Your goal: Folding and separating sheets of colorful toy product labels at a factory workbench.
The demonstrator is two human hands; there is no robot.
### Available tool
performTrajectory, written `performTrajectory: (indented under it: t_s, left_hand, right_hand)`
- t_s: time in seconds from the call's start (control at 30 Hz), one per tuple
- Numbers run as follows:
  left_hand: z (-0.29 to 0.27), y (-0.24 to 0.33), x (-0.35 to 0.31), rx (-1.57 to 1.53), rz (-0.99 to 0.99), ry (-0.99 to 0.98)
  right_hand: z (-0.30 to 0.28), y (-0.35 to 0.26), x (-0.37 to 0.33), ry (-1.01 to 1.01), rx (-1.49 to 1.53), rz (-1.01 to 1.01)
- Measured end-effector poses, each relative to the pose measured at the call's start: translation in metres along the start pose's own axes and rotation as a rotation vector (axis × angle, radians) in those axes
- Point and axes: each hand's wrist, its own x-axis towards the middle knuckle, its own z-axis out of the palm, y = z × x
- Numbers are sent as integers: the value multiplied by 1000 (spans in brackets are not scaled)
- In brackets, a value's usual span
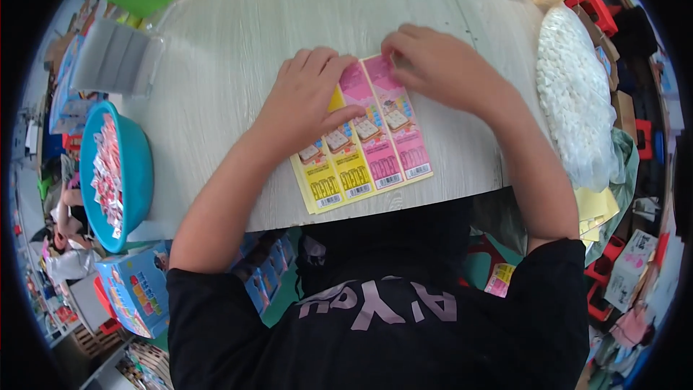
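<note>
Pale wood-grain table (238,43), cluttered at both side edges; near its front edge, four long printed cards (364,141) fanned side by side, two yellow, two pink, each with small pictures and a barcode end; pressed flat under left hand (307,101), fingers spread; pinched at the far pink corner by right hand (440,65); teal basin (141,166) of small packets at the left edge.

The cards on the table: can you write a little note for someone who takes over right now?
Left hand: flat on the yellow cards, fingers spread.
Right hand: fingertips pinching the top edge of the pink cards.
Cards lie side by side, overlapping, near the front edge of the pale wooden table.
Teal basin of small packets at left; bag of white pieces at right.
Done: four cards laid out in a row. Left: cannot tell.
</note>
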Motion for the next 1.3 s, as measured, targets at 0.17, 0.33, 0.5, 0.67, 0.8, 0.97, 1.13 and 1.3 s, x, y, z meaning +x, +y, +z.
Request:
performTrajectory:
  t_s: [0.17,0.33,0.5,0.67,0.8,0.97,1.13,1.3]
  left_hand:
    - [-9,-16,2,-127,-4,62]
    - [-13,-20,-2,-405,-174,69]
    - [-18,-35,-9,-545,-340,189]
    - [-24,-44,-7,-734,-430,572]
    - [-27,-36,-4,-740,-438,693]
    - [-34,-53,-14,-472,-399,615]
    - [-50,-15,-11,230,-83,689]
    - [-59,28,-6,391,26,293]
  right_hand:
    - [14,9,27,-58,177,-28]
    - [4,10,15,-203,474,130]
    - [-5,12,12,-355,814,92]
    - [-11,19,6,-314,972,63]
    - [-10,18,6,-210,921,174]
    - [-17,1,10,-76,571,184]
    - [-8,-12,8,83,357,101]
    - [-4,-25,7,20,378,18]
